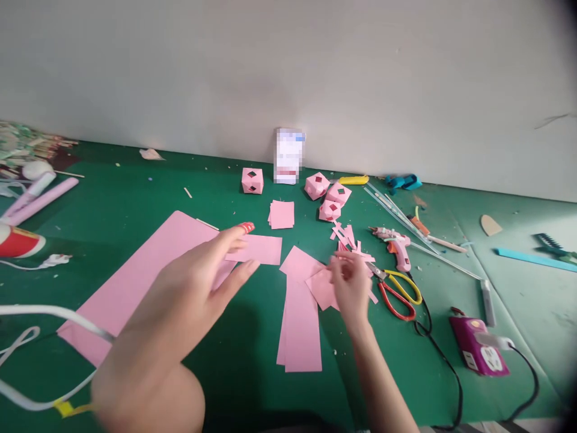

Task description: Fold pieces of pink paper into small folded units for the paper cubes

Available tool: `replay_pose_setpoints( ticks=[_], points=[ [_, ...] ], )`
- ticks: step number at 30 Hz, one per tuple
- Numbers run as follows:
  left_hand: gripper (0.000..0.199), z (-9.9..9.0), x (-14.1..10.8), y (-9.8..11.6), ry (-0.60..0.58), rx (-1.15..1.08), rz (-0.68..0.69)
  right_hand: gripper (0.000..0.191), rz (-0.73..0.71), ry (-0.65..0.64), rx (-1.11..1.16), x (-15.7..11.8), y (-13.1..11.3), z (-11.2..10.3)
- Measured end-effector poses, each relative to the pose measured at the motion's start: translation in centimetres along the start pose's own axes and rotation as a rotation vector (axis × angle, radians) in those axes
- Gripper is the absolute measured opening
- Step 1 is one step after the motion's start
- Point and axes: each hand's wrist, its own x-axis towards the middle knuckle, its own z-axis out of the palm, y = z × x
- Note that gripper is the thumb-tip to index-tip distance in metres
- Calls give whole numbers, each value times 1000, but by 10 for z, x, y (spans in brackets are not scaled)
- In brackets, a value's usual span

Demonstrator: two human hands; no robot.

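My left hand [198, 276] is over the large pink sheet [135, 276], with thumb and fingers apart and nothing between them. A short pink paper strip [265, 249] lies just past its fingertips. My right hand [351, 282] has curled fingers pinched together above small pink scraps [347, 233]; whatever they may hold is hidden. Square pink pieces [322, 288] lie partly under that hand, and long pink strips [303, 331] are to its left. Scissors [399, 294] with red and yellow handles rest beside it on the right.
Several folded pink paper shapes [317, 186] and a stack of pink squares [282, 214] sit farther back. A phone [289, 156] leans on the wall. To the right are a glue gun [396, 245], a yellow cutter [354, 180] and a purple box [478, 346] with a cable.
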Motion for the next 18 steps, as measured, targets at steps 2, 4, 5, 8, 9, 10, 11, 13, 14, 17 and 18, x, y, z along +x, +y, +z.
replay_pose_setpoints(
  ticks=[2,4,5,8,9,10,11,13,14,17,18],
  points=[
    [56,2,65,54,-201,192,-123,18,-133,-246,-192,2,-18,29],
    [53,-1,106,92,-332,283,-290,25,-303,-394,-339,5,-33,61],
    [52,-3,117,102,-333,288,-310,33,-345,-442,-388,8,-38,76],
    [59,-6,121,100,-294,325,-354,52,-398,-513,-481,14,-50,114],
    [59,-7,118,95,-296,322,-358,56,-402,-528,-496,15,-53,124],
    [58,-6,115,90,-304,312,-358,59,-418,-542,-503,15,-55,132],
    [56,-6,113,85,-311,300,-354,62,-436,-558,-509,15,-56,139],
    [53,-4,112,80,-318,283,-346,68,-482,-583,-526,11,-57,149],
    [53,-4,113,80,-316,283,-346,72,-500,-591,-535,8,-57,153],
    [53,-1,115,80,-314,284,-348,77,-551,-610,-532,-2,-54,160],
    [53,-1,116,80,-315,280,-351,76,-569,-614,-526,-5,-52,161]
  ],
)
